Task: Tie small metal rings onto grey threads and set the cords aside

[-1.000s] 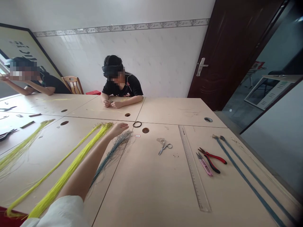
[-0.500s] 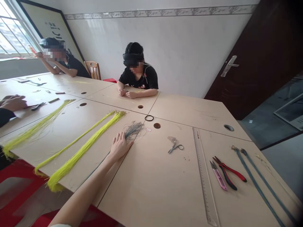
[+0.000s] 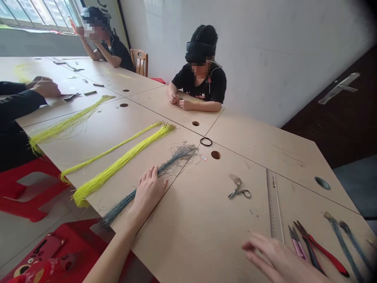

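My left hand [image 3: 149, 190] lies palm down across a bundle of blue-grey cords [image 3: 120, 205], fingers stretched and thumb apart. The bundle's looped far end [image 3: 185, 151] fans out beyond my fingertips. My right hand [image 3: 275, 257], a little blurred, hovers empty with its fingers apart at the lower right. It is nearest the near end of a clear ruler [image 3: 275, 208], which it partly covers. To the right of it lie pink thread snips [image 3: 298, 245] and red-and-black pliers [image 3: 328, 255]. Small scissors [image 3: 237, 192] rest on the table between my hands.
Yellow cord bundles [image 3: 123, 165] lie to the left. A black ring [image 3: 206, 141] and small label [image 3: 203, 157] sit near a round table hole [image 3: 216, 155]. More blue-grey cords [image 3: 349, 243] lie far right. A person [image 3: 203, 78] sits opposite; another's hands [image 3: 44, 86] are left.
My right hand has come into view at the lower right. My left hand stays on the blue-grey bundle, whose near end now shows. The view has shifted, moving the table's things rightward.
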The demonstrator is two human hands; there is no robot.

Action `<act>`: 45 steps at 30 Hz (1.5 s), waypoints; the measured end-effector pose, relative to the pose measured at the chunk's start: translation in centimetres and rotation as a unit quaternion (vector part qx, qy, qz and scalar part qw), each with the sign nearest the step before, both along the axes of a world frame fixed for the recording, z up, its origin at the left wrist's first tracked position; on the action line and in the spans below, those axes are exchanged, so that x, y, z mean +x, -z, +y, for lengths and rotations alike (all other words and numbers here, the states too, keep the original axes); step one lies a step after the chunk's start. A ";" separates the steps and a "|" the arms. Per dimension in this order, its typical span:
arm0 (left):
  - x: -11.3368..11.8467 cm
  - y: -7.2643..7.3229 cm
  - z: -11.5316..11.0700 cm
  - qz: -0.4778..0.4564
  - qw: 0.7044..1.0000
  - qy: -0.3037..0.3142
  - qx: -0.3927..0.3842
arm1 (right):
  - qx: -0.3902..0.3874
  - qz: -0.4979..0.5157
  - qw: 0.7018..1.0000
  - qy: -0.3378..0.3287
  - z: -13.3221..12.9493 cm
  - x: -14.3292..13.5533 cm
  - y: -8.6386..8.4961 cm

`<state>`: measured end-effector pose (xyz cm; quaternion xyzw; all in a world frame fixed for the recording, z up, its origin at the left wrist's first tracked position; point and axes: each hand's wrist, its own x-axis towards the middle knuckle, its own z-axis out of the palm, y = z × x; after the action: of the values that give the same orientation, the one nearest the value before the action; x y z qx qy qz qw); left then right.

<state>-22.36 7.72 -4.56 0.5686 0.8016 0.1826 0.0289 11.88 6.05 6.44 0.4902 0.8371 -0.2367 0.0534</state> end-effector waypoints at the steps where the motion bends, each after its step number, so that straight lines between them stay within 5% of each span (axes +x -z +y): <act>1: 0.1 0.4 -0.3 0.004 1.000 -0.005 0.005 | -0.024 0.008 0.999 -0.039 2.0 -1.5 0.2; 8: -0.1 1.4 -0.7 0.020 0.998 0.036 0.048 | 0.054 0.164 0.957 -0.232 12.7 -14.7 3.4; 19: -0.7 0.7 -0.8 0.033 0.990 0.083 0.113 | 0.091 0.160 0.936 -0.299 17.9 -25.7 7.6; 29: -0.3 0.4 -1.0 0.036 0.990 0.109 0.080 | 0.081 0.090 0.919 -0.376 18.0 -27.8 7.2; 45: -0.3 0.5 -0.7 0.037 0.989 0.104 0.093 | 0.080 0.086 0.928 -0.354 19.2 -27.7 7.5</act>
<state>-22.69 7.03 -5.11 0.6555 0.7180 0.2314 -0.0351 -15.79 25.29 -1.03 0.1421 0.9738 -0.1761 0.0225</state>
